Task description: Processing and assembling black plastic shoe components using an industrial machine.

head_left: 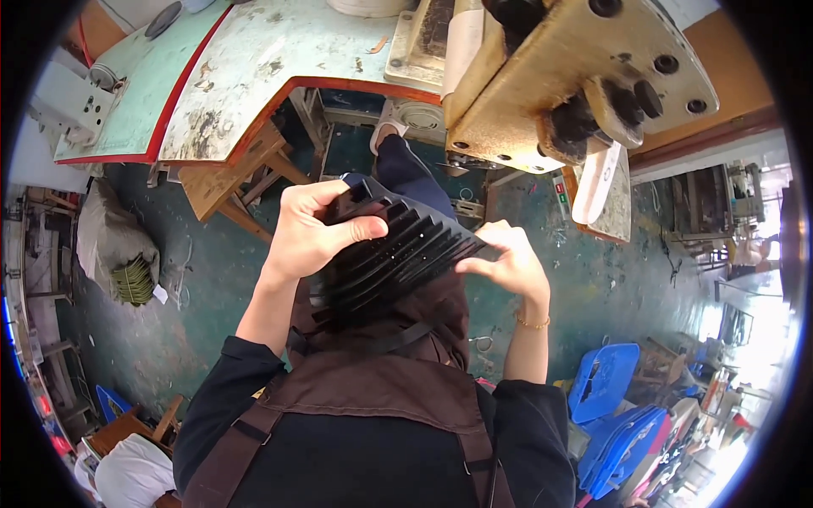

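Above my lap I hold a bundle of flat black strips point(398, 250), fanned out in overlapping steps like a stack of straps. My left hand point(313, 229) is closed on its left end, the thumb lying across the top of the strips. At the right end, my right hand point(508, 258) pinches the bundle between thumb and fingers. Loose lower ends of the strips hang toward the brown apron point(381, 385) that I wear. What the strips are made of, I cannot tell for sure.
A large beige industrial sewing machine point(584, 85) juts in at the upper right. Ahead lies a worn, red-edged worktable point(254, 63), with a wooden stool point(229, 182) below. On the left floor stands a sack point(110, 229) beside green strips point(134, 281). Blue plastic chairs point(622, 444) stand behind right.
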{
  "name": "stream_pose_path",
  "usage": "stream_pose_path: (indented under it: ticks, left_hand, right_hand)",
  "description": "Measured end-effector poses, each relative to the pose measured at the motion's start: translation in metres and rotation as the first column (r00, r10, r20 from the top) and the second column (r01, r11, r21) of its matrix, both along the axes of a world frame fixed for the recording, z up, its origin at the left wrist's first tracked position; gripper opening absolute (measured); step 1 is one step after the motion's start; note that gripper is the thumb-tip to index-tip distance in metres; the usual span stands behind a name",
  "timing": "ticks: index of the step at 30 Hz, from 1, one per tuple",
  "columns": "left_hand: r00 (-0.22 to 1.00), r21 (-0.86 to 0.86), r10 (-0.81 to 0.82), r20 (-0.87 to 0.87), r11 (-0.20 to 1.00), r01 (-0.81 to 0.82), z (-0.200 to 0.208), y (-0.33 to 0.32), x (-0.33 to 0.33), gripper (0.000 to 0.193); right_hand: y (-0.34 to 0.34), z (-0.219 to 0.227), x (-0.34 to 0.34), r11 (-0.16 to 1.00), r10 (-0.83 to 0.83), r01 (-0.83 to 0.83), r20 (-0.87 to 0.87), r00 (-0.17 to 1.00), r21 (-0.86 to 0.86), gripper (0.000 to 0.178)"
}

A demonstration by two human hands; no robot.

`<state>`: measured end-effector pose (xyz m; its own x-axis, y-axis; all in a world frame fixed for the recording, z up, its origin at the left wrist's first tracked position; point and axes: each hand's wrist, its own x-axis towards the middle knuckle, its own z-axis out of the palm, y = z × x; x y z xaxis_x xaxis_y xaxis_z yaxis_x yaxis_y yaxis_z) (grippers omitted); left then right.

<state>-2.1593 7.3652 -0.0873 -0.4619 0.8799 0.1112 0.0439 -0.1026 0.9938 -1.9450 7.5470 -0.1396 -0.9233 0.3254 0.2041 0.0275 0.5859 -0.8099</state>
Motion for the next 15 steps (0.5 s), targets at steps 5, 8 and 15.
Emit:
stream_pose_path:
  ticks: [5,8,15]
  left_hand:
    - [0.975,0.059,0.165,0.146,0.983,-0.175,-0.012,-0.003,0.003,0.011]
    - [0.958,0.086,0.199,0.209,0.972,-0.22,-0.011,-0.002,0.004,0.011]
    - [0.903,0.024,0.194,0.384,0.975,-0.219,-0.018,0.005,0.022,0.004]
  right_hand:
    - [0.023,-0.028,0.043,0.904,-0.019,0.033,0.038,0.999,-0.425,0.037]
    - [0.015,-0.035,0.045,0.772,-0.099,0.043,-0.053,0.994,-0.634,0.037]
    - [0.001,-0.011,0.057,0.397,-0.59,0.084,-0.184,0.786,-0.914,0.021]
